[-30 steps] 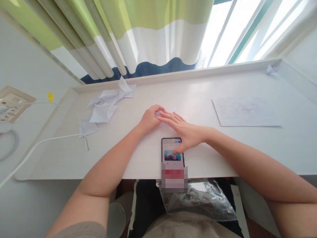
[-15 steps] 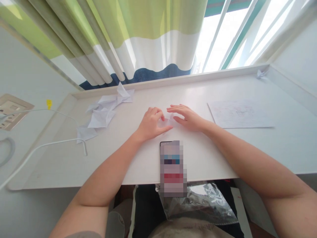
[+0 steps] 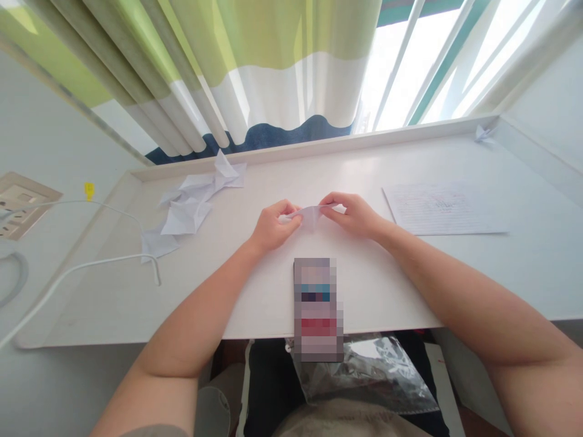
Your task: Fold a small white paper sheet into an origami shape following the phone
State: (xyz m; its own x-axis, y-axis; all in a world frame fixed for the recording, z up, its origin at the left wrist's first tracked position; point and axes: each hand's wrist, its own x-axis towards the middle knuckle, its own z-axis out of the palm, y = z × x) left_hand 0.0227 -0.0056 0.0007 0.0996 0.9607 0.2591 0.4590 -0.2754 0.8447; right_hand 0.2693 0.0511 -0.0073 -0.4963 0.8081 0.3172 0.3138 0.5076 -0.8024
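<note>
A small piece of folded white paper [image 3: 311, 218] is held up between my two hands over the middle of the desk. My left hand [image 3: 276, 226] pinches its left end between thumb and fingers. On the other side, my right hand [image 3: 350, 213] grips the right end the same way. The paper's middle droops a little between them. Just in front of the hands lies a phone [image 3: 317, 309] with a blurred screen, its lower part reaching past the desk's front edge.
Several folded white papers [image 3: 186, 215] lie at the left of the white desk [image 3: 255, 309]. A lined sheet with writing [image 3: 449, 209] rests at the right. A small folded paper [image 3: 483, 134] sits in the far right corner. A white cable [image 3: 113, 261] crosses the left edge.
Both hands have closed on the paper's ends and lifted it; before, the fingers were looser around it near the desk. The right hand's spread fingers have curled into a pinch.
</note>
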